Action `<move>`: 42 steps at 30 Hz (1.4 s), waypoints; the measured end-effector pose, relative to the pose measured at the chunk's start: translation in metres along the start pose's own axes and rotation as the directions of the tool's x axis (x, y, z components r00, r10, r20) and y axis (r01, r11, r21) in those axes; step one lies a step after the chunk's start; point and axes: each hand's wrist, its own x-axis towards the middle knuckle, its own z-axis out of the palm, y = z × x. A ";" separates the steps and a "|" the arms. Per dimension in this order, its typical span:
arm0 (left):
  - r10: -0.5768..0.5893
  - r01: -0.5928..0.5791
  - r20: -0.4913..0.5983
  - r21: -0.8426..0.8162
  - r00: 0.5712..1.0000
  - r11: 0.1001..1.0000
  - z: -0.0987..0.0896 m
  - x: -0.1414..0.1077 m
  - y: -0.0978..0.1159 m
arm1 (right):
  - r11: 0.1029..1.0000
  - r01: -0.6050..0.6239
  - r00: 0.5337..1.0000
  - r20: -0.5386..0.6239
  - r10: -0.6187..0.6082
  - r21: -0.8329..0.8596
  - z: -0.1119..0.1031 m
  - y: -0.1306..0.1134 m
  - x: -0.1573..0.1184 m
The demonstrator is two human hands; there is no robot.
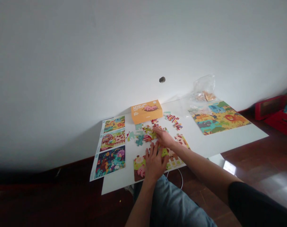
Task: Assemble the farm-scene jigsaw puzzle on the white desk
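Observation:
My left hand (155, 161) lies with its fingers spread over the partly joined jigsaw puzzle (140, 168), a farm picture with pigs, a cow and a white fence. Just beyond it, my right hand (165, 138) reaches in from the right, fingers stretched out and fingertips on the loose pieces. Whether a piece is under those fingertips I cannot tell. Near them are a red barn puzzle piece (147, 137) and a teal puzzle piece (140, 140). More loose puzzle pieces (177, 126) lie to the right. Both hands hide part of the puzzle.
An orange puzzle box (146, 113) stands at the back against the wall (98, 63). At the left, a picture sheet (113, 142) overhangs the white table (117, 186). A finished animal puzzle (221, 118) and clear plastic bags (202, 93) are on the right.

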 end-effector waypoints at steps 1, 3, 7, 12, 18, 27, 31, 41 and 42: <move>-0.003 0.003 0.004 -0.002 1.000 1.000 0.000 0.000 0.000 | 0.996 -0.083 0.995 -0.059 0.082 -0.024 -0.004 0.004 0.001; -0.008 0.008 0.009 -0.006 1.000 1.000 0.000 0.000 0.001 | 0.953 -0.284 0.951 -0.157 0.265 -0.108 -0.012 0.012 0.001; -0.016 0.017 0.013 -0.017 1.000 1.000 -0.001 0.000 0.003 | 0.913 -0.343 0.937 -0.145 0.317 -0.222 -0.022 0.026 -0.005; -0.028 0.028 0.006 -0.029 1.000 0.999 -0.002 0.000 0.003 | 0.941 -0.285 0.956 -0.130 0.264 -0.181 -0.028 0.026 -0.001; -0.019 0.019 -0.021 -0.008 1.000 1.000 0.000 -0.001 0.004 | 0.980 -0.177 0.984 0.002 0.178 -0.085 -0.038 0.021 0.062; -0.019 0.019 -0.010 -0.015 1.000 1.000 -0.003 -0.002 0.003 | 0.992 0.115 0.981 0.166 -0.103 -0.061 0.001 -0.044 0.125; -0.030 0.029 -0.012 -0.040 0.999 0.999 -0.003 -0.003 0.002 | 0.926 0.372 0.890 0.308 -0.337 -0.063 0.042 -0.069 0.084; -0.019 0.018 -0.034 -0.020 0.999 1.000 0.001 -0.003 0.003 | 0.960 0.154 0.977 0.180 -0.113 -0.235 -0.008 -0.009 0.037; -0.015 0.015 -0.033 -0.018 0.999 1.000 0.001 -0.002 0.003 | 0.958 0.141 0.976 0.195 -0.093 -0.248 -0.014 -0.002 0.033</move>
